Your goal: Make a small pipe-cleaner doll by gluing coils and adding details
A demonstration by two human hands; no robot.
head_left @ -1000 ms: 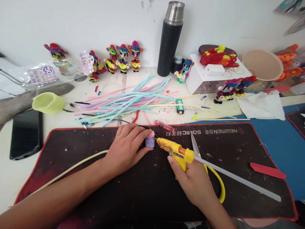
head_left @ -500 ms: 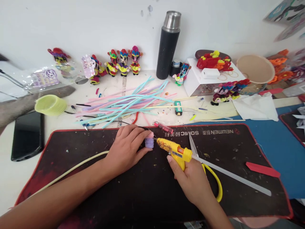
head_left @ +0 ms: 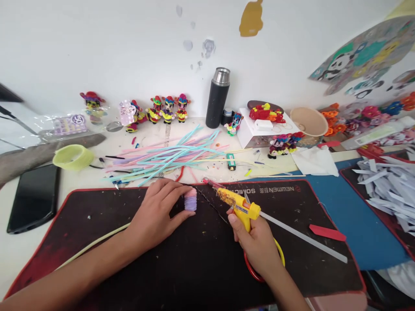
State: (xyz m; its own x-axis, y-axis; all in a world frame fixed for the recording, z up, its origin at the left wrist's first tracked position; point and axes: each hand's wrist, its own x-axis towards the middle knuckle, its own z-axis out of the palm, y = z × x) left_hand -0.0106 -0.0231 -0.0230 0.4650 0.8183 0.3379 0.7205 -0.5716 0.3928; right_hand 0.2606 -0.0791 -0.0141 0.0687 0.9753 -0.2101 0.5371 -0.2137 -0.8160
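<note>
Item: small lilac wound-fibre cylinder with a pink top (head_left: 190, 200), standing upright on the black red-edged desk mat (head_left: 97, 216), near the mat's far edge and left of centre.

Risk, judged: the nozzle of the yellow hot-glue gun (head_left: 238, 204) is sitting a short way right of the cylinder, apart from it; a drip could be falling onto the mat, or a string could be trailing across the cylinder's side. The fingertips are lying close to where glue would land, so a burn looks possible. The cylinder is light and lightly pinched, so a push from the nozzle could be tipping it.

Appearance: ribbed lilac coils, stacked evenly, with a paler pink cap; the near side is partly hidden by the thumb.

Left hand (head_left: 155, 214): curled loosely around the cylinder, thumb and fingers pinching it from the left.

Right hand (head_left: 256, 239): closed around the gun's grip, index finger at the trigger; a clear glue stick (head_left: 304, 237) is projecting from the rear.

Surroundings: red-and-yellow scissor handles (head_left: 259, 270) are showing under the right wrist; pastel blue and pink pipe cleaners (head_left: 168, 153) are lying heaped beyond the mat; a black smartphone (head_left: 32, 196) is lying far left.
</note>
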